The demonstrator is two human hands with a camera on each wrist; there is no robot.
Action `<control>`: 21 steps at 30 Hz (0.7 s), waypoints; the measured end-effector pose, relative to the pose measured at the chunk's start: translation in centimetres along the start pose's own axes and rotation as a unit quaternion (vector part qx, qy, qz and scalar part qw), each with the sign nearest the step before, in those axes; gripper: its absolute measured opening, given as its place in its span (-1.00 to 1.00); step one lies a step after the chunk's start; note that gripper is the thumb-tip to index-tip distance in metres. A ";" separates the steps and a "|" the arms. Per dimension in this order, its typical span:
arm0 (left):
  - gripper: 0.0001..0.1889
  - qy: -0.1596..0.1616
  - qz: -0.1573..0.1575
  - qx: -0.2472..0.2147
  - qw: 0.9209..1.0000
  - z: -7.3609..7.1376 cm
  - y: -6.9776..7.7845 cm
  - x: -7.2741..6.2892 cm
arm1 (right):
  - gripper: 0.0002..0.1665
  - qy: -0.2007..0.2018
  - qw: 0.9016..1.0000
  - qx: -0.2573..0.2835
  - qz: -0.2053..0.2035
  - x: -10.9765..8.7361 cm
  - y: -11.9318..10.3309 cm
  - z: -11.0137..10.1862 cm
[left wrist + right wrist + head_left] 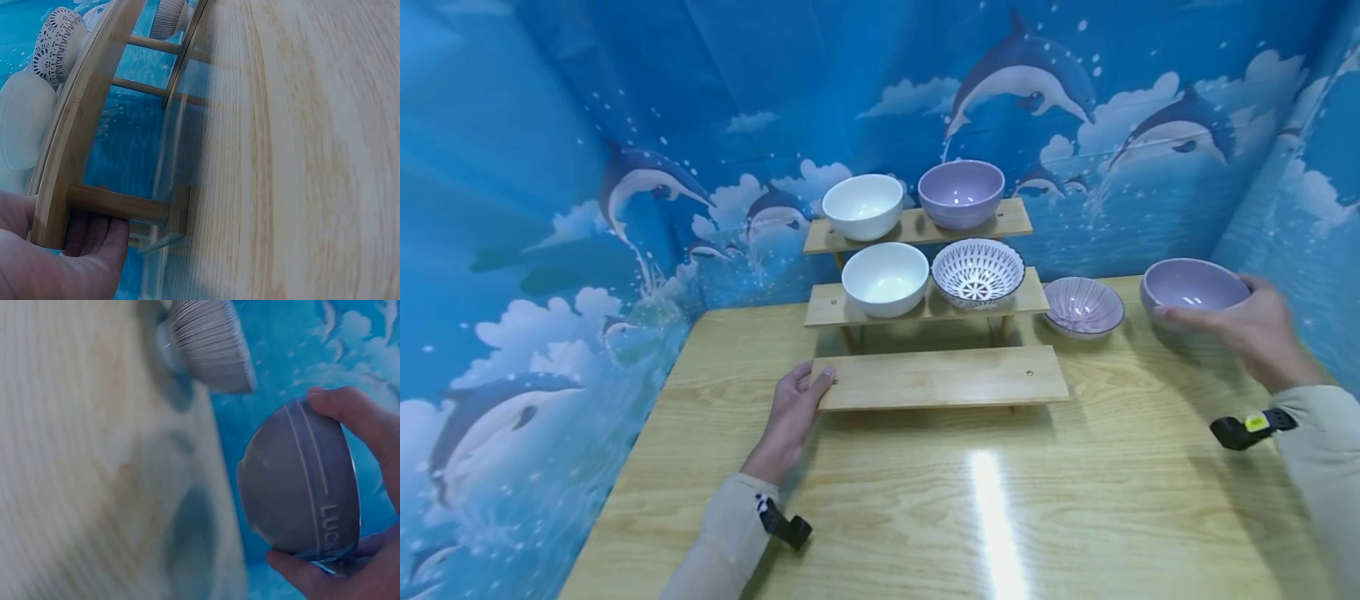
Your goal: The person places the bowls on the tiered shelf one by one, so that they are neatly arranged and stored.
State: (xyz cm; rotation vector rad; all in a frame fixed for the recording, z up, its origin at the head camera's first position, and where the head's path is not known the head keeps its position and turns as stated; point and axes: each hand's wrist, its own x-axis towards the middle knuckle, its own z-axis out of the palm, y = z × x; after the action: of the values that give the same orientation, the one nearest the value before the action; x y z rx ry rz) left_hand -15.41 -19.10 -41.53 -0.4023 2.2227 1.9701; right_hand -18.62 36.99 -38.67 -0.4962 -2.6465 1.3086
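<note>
My right hand point(1258, 329) holds a plain purple bowl point(1191, 286) by its rim, at the right of the head view. In the right wrist view this bowl point(300, 481) hangs off the table, raised lettering on its side, thumb and fingers on opposite sides. My left hand point(790, 417) grips the left end of the lowest board point(940, 379) of a three-step wooden rack. The left wrist view shows its thumb above and fingers point(112, 240) curled under the board, beside a round crossbar point(119, 203). A purple-striped bowl point(1084, 307) sits on the table between rack and right hand.
On the top board stand a white bowl point(863, 208) and a purple bowl point(961, 194). The middle board bears another white bowl point(886, 280) and a black-patterned bowl point(977, 273). A dolphin-print curtain point(850, 92) hangs behind the wooden table point(880, 508).
</note>
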 end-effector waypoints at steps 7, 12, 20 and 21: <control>-0.17 -0.004 0.002 -0.001 1.000 -0.1 0.0 0.0 | 0.47 0.012 0.999 -0.036 -0.002 -2.5 -2.5 -1.2; -0.17 -0.006 -0.004 -0.002 1.000 -0.1 0.0 0.1 | 0.48 0.005 0.999 -0.037 -0.032 -4.4 -4.0 -1.3; -0.17 -0.006 -0.001 -0.001 1.000 -0.1 0.0 0.0 | 0.33 -0.013 0.995 -0.033 -0.093 -7.4 -5.9 -0.2; -0.17 -0.005 0.000 0.000 1.000 -0.1 0.0 0.0 | 0.31 -0.019 0.994 -0.030 -0.099 -7.7 -6.1 0.0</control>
State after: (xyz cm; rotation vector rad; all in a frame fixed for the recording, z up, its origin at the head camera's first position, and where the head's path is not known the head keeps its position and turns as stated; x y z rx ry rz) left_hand -15.38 -19.18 -41.46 -0.3923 2.2154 1.9683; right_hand -12.81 30.82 -33.71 -0.2098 -2.6902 1.1956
